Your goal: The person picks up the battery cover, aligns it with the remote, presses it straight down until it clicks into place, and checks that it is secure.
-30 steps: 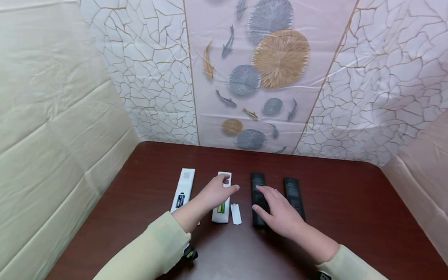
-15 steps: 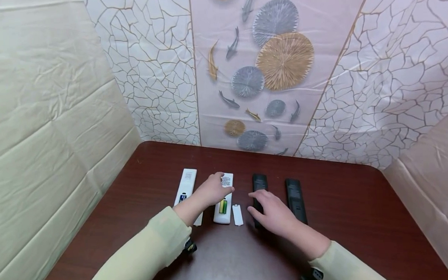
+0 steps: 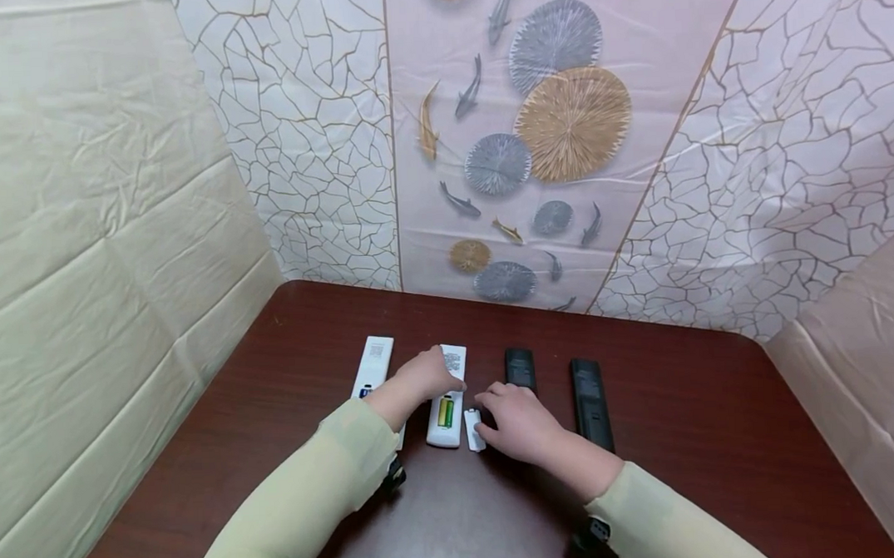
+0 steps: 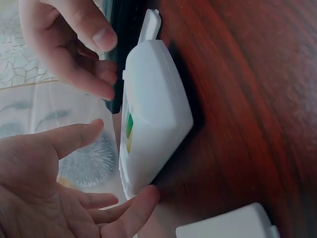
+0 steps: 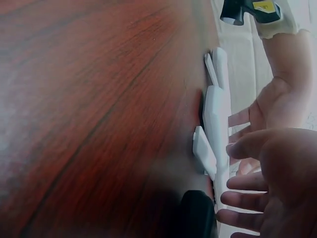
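A white remote control (image 3: 444, 436) lies face down on the table, its battery bay exposed with a green-and-yellow battery (image 3: 445, 412) in it. My left hand (image 3: 425, 376) reaches over its far half; in the left wrist view the fingers are spread, one fingertip right at the remote's edge. Beside the remote lies a small white battery cover (image 3: 472, 432). My right hand (image 3: 519, 421) is over the cover's right side, thumb and fingers apart and slightly bent, holding nothing. In the right wrist view, the thumb overlaps the remote's side near the cover (image 5: 203, 151).
Another white remote (image 3: 374, 361) with a blue battery lies to the left, partly behind my left forearm. Two black remotes lie at right: one (image 3: 520, 367) partly under my right hand, the other (image 3: 590, 402) further right. Patterned cloth (image 3: 323, 193) hangs behind the table.
My right hand has moved left from the nearer black remote to the battery cover. My left hand has lowered slightly over the white remote.
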`<state>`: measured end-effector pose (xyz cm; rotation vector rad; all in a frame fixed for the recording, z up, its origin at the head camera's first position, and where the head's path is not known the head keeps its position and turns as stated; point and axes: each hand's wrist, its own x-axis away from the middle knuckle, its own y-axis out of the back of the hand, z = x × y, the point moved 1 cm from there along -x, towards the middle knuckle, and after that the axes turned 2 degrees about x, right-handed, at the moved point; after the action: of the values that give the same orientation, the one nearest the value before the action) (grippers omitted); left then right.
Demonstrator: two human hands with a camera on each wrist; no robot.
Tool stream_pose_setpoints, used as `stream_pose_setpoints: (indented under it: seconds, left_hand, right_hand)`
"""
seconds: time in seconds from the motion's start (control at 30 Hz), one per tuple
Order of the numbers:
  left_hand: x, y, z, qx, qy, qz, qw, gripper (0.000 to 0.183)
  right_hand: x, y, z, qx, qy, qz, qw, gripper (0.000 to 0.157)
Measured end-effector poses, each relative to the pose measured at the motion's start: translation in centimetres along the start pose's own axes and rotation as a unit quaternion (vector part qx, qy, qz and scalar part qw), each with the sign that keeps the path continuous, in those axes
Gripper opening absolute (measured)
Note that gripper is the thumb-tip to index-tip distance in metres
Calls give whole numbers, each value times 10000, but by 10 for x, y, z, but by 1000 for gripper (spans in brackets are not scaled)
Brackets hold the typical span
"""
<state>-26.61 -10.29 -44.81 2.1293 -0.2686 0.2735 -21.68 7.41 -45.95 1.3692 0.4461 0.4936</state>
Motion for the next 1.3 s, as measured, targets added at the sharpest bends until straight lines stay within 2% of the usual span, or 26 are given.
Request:
stream_pose_setpoints:
  seconds: [0.2,0.6,0.73,0.9,1.3]
  left_hand:
    - [-6,-7,-3,-446,92,-55,9989,85]
    - [-9,-12,-6,-560,245,-46,9981,92]
    - [-9,-12,-6,-451,260,-14,9986,93]
    - [-9,-13,-4,-92,317,-5,9995,93]
    - [-11,-16,-2,488,281,-74,9984,101]
  right_hand:
    - [-7,-4,3,344,44,217,9992,39]
    - [-11,-11,4,530,13,534,9972,40]
    - [-12,-8,5,441,1,582,9973,37]
    - [-14,-6,3,189,-71,631,9978,34]
    - [-9,-4,-4,-341,-306,243,9987,30]
